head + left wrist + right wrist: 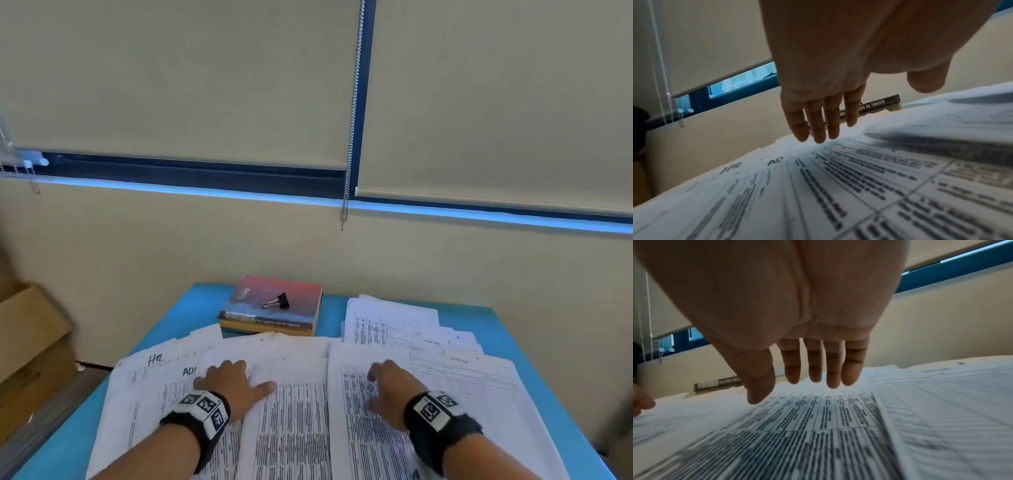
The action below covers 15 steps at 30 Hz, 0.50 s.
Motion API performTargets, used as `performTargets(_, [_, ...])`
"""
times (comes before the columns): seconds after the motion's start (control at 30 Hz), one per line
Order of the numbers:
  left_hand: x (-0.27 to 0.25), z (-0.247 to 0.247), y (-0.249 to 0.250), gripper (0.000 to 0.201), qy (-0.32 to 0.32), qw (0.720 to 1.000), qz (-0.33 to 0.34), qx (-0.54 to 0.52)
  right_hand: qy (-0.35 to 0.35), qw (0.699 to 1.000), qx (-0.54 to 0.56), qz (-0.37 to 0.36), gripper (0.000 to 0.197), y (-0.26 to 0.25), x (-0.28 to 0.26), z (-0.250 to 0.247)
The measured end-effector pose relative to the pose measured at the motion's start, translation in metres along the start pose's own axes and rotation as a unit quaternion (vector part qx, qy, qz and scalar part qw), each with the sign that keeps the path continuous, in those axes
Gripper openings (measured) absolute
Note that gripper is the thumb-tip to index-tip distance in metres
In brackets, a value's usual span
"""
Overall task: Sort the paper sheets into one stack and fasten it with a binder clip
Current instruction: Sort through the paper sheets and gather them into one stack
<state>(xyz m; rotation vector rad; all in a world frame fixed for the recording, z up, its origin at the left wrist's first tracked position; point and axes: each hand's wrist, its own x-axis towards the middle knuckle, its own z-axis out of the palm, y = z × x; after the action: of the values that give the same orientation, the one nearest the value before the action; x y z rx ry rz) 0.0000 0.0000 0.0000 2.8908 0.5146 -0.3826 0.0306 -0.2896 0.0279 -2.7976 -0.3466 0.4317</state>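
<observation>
Several printed paper sheets (294, 404) lie spread and overlapping across the blue table (164, 329). My left hand (233, 383) is open, palm down, over the left-middle sheets (838, 186), fingers (818, 126) straight with tips close to the paper. My right hand (390, 387) is open, palm down, over the right sheets (818, 426), its fingers (832, 369) straight and just above the print. A black binder clip (279, 300) with silver handles lies on top of the red book (301, 301) at the table's far edge, beyond both hands.
The red book tops a small stack of books (270, 325) against the wall. More sheets (387, 322) sit at the far right. A cardboard box (30, 329) stands left of the table. A blind chain (352, 113) hangs above.
</observation>
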Motion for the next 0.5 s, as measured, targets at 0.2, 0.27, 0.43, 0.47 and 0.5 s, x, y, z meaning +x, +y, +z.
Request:
performTargets(0.2, [0.028,0.010,0.006,0.109,-0.011,0.999,-0.011,0.052,0.014,0.999,-0.045,0.009,0.070,-0.016,0.058,-0.001])
performTargets(0.27, [0.034,0.008,0.005,0.112,-0.011,0.998,-0.018,0.064,0.004,0.996,-0.085,0.002,0.076,-0.017,0.072,-0.004])
performTargets(0.43, [0.042,0.005,-0.001,0.116,-0.028,0.998,-0.012,0.051,-0.036,0.987,-0.155,-0.005,0.084,-0.021,0.098,-0.002])
performTargets(0.47, [0.043,0.004,-0.002,0.113,-0.027,0.998,-0.008,0.052,-0.036,0.986,-0.163,-0.001,0.080,-0.023,0.101,-0.002])
performTargets(0.5, [0.044,0.003,-0.003,0.108,-0.024,0.998,-0.003,0.055,-0.034,0.985,-0.172,-0.003,0.074,-0.024,0.103,-0.002])
